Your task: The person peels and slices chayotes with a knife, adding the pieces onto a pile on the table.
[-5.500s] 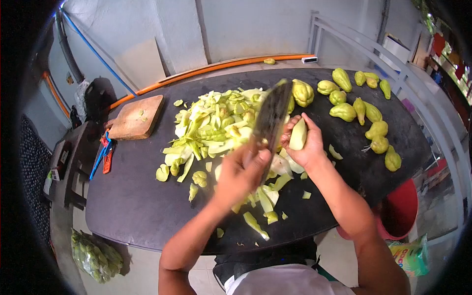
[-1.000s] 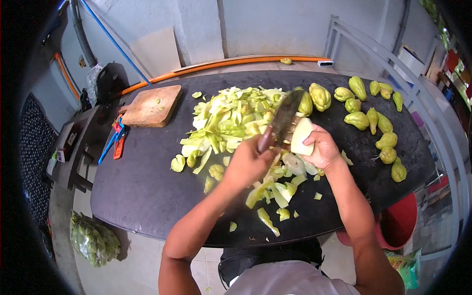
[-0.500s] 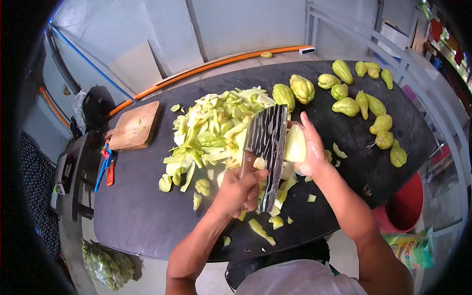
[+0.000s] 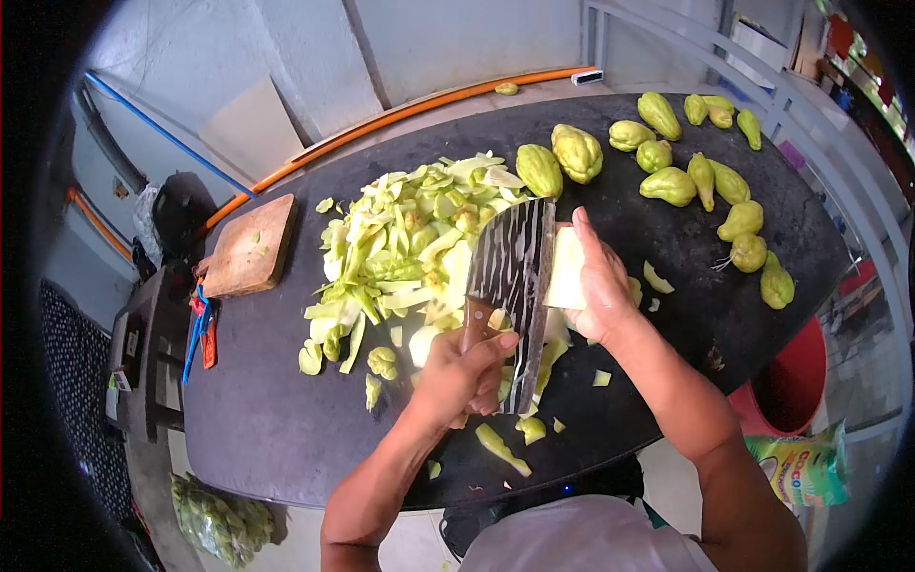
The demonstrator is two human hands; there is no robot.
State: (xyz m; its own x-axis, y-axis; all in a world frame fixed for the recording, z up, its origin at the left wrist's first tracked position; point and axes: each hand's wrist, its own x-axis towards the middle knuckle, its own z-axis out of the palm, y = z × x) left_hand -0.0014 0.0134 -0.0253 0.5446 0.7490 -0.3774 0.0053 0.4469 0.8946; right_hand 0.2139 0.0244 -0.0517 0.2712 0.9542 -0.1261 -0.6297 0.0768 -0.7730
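Peeled chayote [image 4: 566, 275] at the center of the frame, between the cleaver [image 4: 516, 276] and the right hand [image 4: 606, 291].
The right hand cups it, 1 digit pointing up and the other fingertips partly hidden; the left hand [image 4: 467, 377] curls tightly round the cleaver's brown handle. Green-white peelings [image 4: 405, 238] heap left of the blade, 2 whole chayotes [image 4: 557, 162] sit just above, and a cutting board [image 4: 251, 246] lies at left.
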